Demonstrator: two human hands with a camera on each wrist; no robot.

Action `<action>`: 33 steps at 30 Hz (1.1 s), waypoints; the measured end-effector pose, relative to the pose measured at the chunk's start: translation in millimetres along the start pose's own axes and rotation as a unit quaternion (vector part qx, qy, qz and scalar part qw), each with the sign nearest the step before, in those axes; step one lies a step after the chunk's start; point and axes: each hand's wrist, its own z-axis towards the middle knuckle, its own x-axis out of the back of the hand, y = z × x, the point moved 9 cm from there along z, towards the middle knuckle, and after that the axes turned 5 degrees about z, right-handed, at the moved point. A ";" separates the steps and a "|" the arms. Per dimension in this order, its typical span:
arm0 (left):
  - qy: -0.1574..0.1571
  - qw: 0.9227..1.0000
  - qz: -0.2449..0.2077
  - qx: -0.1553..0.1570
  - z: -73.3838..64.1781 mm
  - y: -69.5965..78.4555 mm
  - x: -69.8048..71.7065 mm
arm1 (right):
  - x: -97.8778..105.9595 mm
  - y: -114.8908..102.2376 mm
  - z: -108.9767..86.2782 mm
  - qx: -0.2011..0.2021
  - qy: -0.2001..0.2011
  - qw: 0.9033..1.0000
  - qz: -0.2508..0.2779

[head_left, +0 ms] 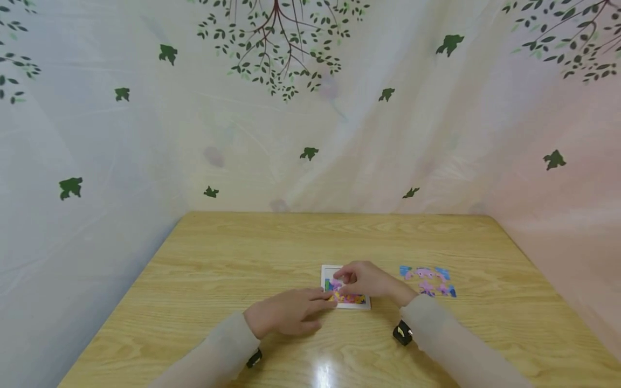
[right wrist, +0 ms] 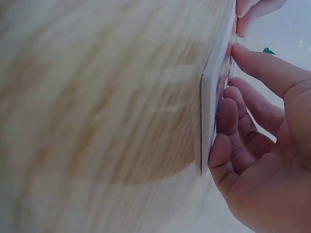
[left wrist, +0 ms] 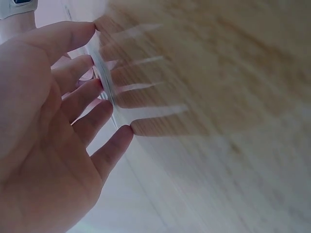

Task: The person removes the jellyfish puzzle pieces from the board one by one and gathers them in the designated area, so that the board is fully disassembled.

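Observation:
A small jigsaw puzzle in a white frame (head_left: 359,306) lies on the table, its picture purple, yellow, blue and green. My left hand (head_left: 293,311) rests at the frame's lower left side with the fingers extended; in the left wrist view, the fingertips (left wrist: 119,138) touch the frame edge and tabletop. Over the puzzle is my right hand (head_left: 371,280), its fingers bent. Seen from the right wrist, the thumb (right wrist: 265,68) and index finger touch the puzzle surface with a gap between them. Whether a piece sits between these fingertips is hidden.
To the frame's right lie several loose jigsaw pieces (head_left: 426,274), pink and blue, loosely grouped. The wood-grain table (head_left: 233,248) meets a pale curtain (head_left: 271,134) printed with leaves and branches at the back and sides.

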 end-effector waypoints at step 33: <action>-0.016 0.998 -0.056 0.015 1.5 -1.2 1.8 | -2.3 -7.4 7.9 -0.003 0.005 1.000 0.017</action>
